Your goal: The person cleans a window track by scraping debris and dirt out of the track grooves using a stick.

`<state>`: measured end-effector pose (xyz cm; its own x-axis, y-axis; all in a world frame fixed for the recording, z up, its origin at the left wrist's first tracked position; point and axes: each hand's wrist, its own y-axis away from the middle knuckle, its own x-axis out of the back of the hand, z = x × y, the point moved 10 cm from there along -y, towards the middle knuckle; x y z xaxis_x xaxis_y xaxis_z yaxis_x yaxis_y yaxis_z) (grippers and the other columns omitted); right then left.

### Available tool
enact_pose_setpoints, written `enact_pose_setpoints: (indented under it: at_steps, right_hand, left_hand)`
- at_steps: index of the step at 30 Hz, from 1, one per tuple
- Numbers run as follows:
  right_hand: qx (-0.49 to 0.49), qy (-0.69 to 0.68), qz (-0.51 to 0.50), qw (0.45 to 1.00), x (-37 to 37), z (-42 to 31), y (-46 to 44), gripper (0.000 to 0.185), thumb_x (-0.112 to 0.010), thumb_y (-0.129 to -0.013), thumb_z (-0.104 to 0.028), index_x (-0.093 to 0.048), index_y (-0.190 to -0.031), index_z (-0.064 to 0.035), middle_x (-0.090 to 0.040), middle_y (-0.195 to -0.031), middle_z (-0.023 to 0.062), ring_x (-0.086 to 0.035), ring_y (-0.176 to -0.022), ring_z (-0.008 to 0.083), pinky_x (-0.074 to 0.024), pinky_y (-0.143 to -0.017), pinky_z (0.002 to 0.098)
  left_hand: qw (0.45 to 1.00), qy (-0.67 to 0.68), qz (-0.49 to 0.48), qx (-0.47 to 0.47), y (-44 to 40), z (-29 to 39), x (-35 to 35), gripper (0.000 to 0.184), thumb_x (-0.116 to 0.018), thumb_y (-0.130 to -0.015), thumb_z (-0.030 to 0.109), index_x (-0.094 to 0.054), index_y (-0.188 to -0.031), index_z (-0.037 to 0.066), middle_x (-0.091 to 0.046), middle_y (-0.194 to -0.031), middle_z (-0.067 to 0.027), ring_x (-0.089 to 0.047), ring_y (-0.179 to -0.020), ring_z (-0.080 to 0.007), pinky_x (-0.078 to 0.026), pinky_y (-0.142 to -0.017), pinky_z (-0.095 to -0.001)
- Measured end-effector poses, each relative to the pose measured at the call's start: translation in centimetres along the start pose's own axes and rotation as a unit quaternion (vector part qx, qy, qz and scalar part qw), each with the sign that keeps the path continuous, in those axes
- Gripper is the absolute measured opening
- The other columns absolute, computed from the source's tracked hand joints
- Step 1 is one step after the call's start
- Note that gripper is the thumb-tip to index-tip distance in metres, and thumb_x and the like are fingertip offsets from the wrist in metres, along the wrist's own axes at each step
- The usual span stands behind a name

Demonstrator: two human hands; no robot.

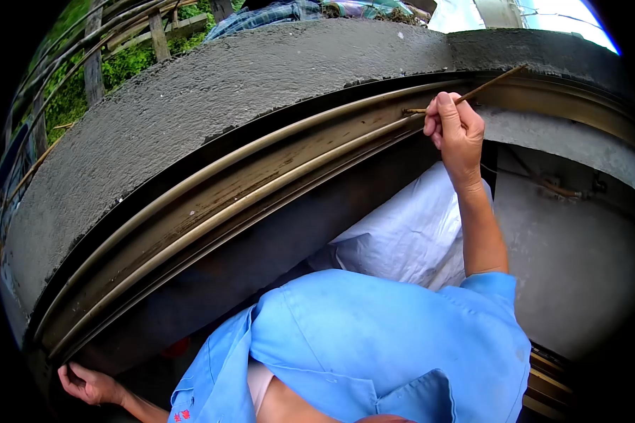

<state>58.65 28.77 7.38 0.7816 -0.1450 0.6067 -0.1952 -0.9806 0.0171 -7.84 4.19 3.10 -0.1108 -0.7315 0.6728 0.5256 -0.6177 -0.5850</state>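
Note:
My right hand [457, 130] is closed around a thin brown stick [492, 84], pinched between thumb and fingers. The lower tip of the stick reaches a bronze-coloured metal window track [247, 185], near its right part. Dark dirt streaks lie in the channel of this track. Down at the lower left, my left hand [92, 386] is beside the track's near end, with its fingers curled. Whether those fingers hold anything is hidden by the dark edge there.
A rough grey cement sill [275, 74] runs along the outer side of the track. White sheeting [409, 225] hangs below the track by my right arm. A pipe fitting [568, 190] is on the grey wall at right. Wooden poles [94, 53] and greenery stand outside.

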Motion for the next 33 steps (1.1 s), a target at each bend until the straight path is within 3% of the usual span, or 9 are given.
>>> enact_pose_setpoints:
  at_steps: [3,4,10,19,21,26,28,30,33]
  right_hand:
    - [0.064,0.146,0.082,0.984,4.0,1.4,-2.0,0.029,-0.048,-0.092,-0.020,-0.055,-0.069,-0.0040,-0.050,-0.053,-0.0013,-0.041,-0.046,0.0026,-0.0328,-0.043,0.0184]
    - [0.009,0.112,0.110,0.988,5.8,3.5,-2.9,0.030,-0.048,-0.092,-0.021,-0.056,-0.069,-0.0042,-0.050,-0.052,-0.0009,-0.041,-0.045,0.0026,-0.0321,-0.042,0.0182]
    - [-0.004,0.026,-0.031,0.999,-0.8,-0.5,0.0,0.030,-0.048,-0.093,-0.025,-0.055,-0.072,-0.0050,-0.050,-0.052,-0.0011,-0.040,-0.042,0.0020,-0.0292,-0.038,0.0163]
    - [0.014,0.236,0.156,0.959,12.0,7.8,-7.4,0.033,-0.049,-0.091,-0.025,-0.058,-0.068,-0.0027,-0.051,-0.051,0.0004,-0.046,-0.046,0.0064,-0.0365,-0.045,0.0227]
    - [0.009,0.244,0.126,0.962,10.2,6.5,-6.5,0.034,-0.050,-0.090,-0.026,-0.057,-0.067,-0.0024,-0.051,-0.051,0.0010,-0.048,-0.048,0.0079,-0.0380,-0.048,0.0243]
    - [0.015,0.046,-0.001,0.999,-0.1,-0.3,0.4,0.030,-0.046,-0.094,-0.024,-0.054,-0.071,-0.0060,-0.049,-0.053,-0.0020,-0.040,-0.046,0.0021,-0.0312,-0.042,0.0172]
    - [0.004,0.025,0.017,1.000,0.8,0.8,-0.3,0.030,-0.045,-0.094,-0.025,-0.054,-0.072,-0.0061,-0.050,-0.054,-0.0021,-0.041,-0.046,0.0022,-0.0312,-0.042,0.0174]
    - [0.042,0.107,0.091,0.989,5.4,3.1,-3.3,0.032,-0.046,-0.093,-0.025,-0.055,-0.070,-0.0051,-0.050,-0.053,-0.0017,-0.040,-0.044,0.0033,-0.0315,-0.041,0.0188]
    - [0.000,0.160,0.166,0.973,12.6,8.8,-6.9,0.033,-0.048,-0.092,-0.025,-0.057,-0.068,-0.0041,-0.051,-0.052,-0.0006,-0.042,-0.043,0.0052,-0.0333,-0.041,0.0208]
  left_hand:
    - [0.999,-0.047,-0.015,-0.005,-0.1,0.5,-0.2,0.018,-0.057,-0.084,0.001,-0.055,-0.101,-0.005,-0.060,-0.099,-0.0117,-0.060,-0.087,-0.0205,-0.051,-0.081,-0.0270]
    - [0.999,-0.046,-0.015,-0.004,-0.1,0.4,-0.2,0.018,-0.057,-0.084,0.001,-0.055,-0.101,-0.005,-0.060,-0.099,-0.0117,-0.060,-0.087,-0.0205,-0.051,-0.081,-0.0270]
    - [0.999,-0.051,-0.008,-0.007,0.0,0.9,-0.3,0.018,-0.058,-0.084,0.000,-0.055,-0.101,-0.005,-0.060,-0.098,-0.0117,-0.061,-0.086,-0.0207,-0.051,-0.081,-0.0269]
    - [0.998,-0.058,-0.009,-0.014,-0.3,0.8,-0.2,0.017,-0.058,-0.083,0.000,-0.056,-0.099,-0.005,-0.060,-0.098,-0.0116,-0.061,-0.086,-0.0208,-0.051,-0.080,-0.0269]
    - [0.997,-0.063,-0.013,-0.031,-0.2,0.9,-0.2,0.017,-0.058,-0.084,0.001,-0.056,-0.099,-0.005,-0.060,-0.098,-0.0116,-0.061,-0.086,-0.0205,-0.051,-0.080,-0.0266]
    - [1.000,-0.028,-0.006,-0.014,0.0,0.4,-0.1,0.018,-0.061,-0.083,0.006,-0.059,-0.098,-0.004,-0.060,-0.099,-0.0102,-0.060,-0.084,-0.0191,-0.049,-0.078,-0.0264]
    - [1.000,-0.026,-0.002,-0.014,-0.1,0.1,-0.1,0.018,-0.061,-0.083,0.006,-0.059,-0.098,-0.003,-0.060,-0.099,-0.0100,-0.060,-0.084,-0.0190,-0.049,-0.077,-0.0262]
    - [1.000,-0.026,-0.011,0.001,-0.1,-0.3,0.0,0.017,-0.061,-0.083,0.006,-0.059,-0.098,-0.003,-0.060,-0.099,-0.0096,-0.060,-0.084,-0.0186,-0.049,-0.077,-0.0259]
    - [0.997,-0.072,-0.015,-0.010,-0.2,1.0,-0.2,0.018,-0.058,-0.084,0.002,-0.056,-0.100,-0.005,-0.061,-0.097,-0.0107,-0.061,-0.086,-0.0203,-0.051,-0.080,-0.0261]
